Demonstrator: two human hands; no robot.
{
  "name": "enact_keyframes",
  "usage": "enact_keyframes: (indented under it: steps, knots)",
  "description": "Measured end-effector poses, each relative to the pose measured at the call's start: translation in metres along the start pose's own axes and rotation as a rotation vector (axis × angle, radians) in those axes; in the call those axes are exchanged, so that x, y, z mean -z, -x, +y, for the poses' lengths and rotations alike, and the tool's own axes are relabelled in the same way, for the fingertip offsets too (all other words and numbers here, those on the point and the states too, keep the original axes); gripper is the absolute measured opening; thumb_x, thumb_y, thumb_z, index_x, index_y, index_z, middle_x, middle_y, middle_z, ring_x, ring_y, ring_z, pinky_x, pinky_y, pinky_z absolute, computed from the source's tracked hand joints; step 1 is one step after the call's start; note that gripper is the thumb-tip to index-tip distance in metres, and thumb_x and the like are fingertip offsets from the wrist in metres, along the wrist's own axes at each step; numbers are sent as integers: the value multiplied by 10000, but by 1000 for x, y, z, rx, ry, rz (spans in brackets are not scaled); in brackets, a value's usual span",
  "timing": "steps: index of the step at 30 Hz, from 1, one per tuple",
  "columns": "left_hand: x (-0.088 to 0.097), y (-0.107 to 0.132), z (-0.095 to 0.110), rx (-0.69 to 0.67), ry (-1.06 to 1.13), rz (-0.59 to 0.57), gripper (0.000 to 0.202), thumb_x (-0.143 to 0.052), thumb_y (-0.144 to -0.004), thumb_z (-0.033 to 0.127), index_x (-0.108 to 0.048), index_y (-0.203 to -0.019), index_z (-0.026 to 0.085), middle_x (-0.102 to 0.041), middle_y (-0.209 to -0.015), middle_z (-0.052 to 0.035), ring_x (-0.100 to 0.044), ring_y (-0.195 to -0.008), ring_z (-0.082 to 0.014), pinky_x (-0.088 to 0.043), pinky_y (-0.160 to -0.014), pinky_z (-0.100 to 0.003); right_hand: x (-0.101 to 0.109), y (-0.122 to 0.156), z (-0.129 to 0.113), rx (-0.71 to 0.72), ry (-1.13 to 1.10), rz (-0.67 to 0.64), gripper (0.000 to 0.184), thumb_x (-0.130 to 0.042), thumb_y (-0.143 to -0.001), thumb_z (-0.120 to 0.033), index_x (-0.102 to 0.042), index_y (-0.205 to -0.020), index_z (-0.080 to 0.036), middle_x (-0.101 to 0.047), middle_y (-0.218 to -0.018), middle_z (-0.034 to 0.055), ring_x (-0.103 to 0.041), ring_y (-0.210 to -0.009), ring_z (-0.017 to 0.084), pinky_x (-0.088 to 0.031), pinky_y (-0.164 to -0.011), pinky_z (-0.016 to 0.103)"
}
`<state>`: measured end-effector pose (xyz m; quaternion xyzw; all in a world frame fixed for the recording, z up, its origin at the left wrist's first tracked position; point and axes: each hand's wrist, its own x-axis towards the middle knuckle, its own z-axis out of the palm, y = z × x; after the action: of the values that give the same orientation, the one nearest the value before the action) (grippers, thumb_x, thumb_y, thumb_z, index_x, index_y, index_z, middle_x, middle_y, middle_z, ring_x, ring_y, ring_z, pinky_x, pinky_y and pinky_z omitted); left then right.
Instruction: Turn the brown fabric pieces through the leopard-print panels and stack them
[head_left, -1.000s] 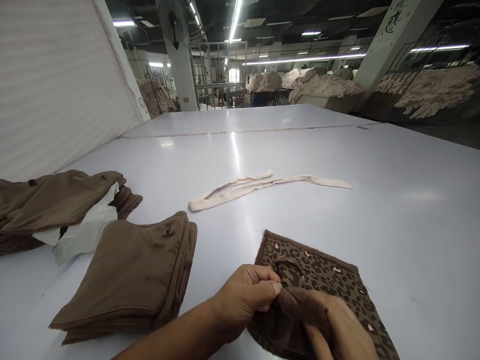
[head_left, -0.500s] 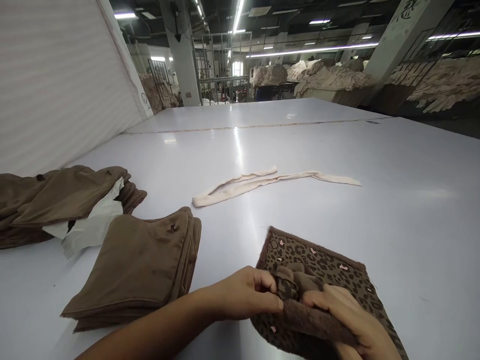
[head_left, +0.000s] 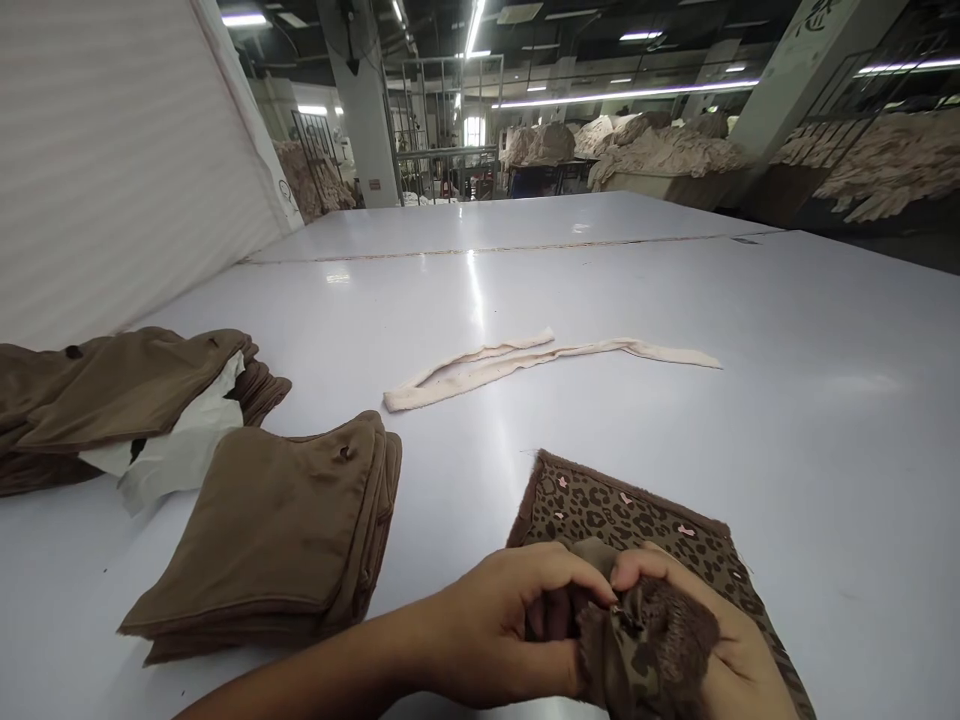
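A leopard-print fleece piece with small pink marks lies on the white table right in front of me. My left hand is closed, pinching a bunched brown fold of this piece. My right hand is closed on the same bunched fold from the right, with its fuzzy underside turned up. The two hands touch at the fingertips over the fabric.
A stack of brown fabric pieces sits to the left, another brown pile with white paper further left. A cream fabric strip lies mid-table. A white corrugated wall stands left; heaps of beige cloth lie beyond.
Both hands have drawn together and gathered the near edge of the leopard piece into a bunch, lifting it and turning its fuzzy side up.
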<state>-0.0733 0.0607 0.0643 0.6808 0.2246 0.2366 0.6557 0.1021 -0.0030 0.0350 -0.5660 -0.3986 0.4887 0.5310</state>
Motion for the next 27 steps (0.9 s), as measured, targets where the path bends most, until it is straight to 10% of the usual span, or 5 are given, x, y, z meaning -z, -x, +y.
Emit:
enact_keyframes:
  steps: [7, 22, 27]
  knots:
    - [-11, -14, -9, 374, 303, 100, 295, -597, -719, 412, -582, -754, 119, -468, -524, 25, -408, -453, -79, -303, -456, -200, -6, -3, 2, 105, 209, -7, 133, -522, -749, -308, -594, -681, -219, -563, -638, -14, -478, -516, 126, -342, -433, 208]
    - [-35, -7, -12, 346, 351, 94, 221, -649, -606, 197, -441, -670, 159, -374, -535, 67, -287, -479, -37, -208, -445, -189, 21, -30, 22, 314, 741, 216, 145, -470, -714, -215, -608, -677, -239, -588, -680, -5, -558, -636, 188, -421, -573, 288]
    - [-18, -16, -19, 163, 326, 382, 199, -501, -624, 127, -313, -618, 189, -290, -530, 82, -249, -490, -46, -190, -462, -198, 15, -15, 15, 548, 843, 211, 236, -425, -721, -140, -619, -810, -241, -635, -798, 17, -608, -780, 212, -469, -674, 307]
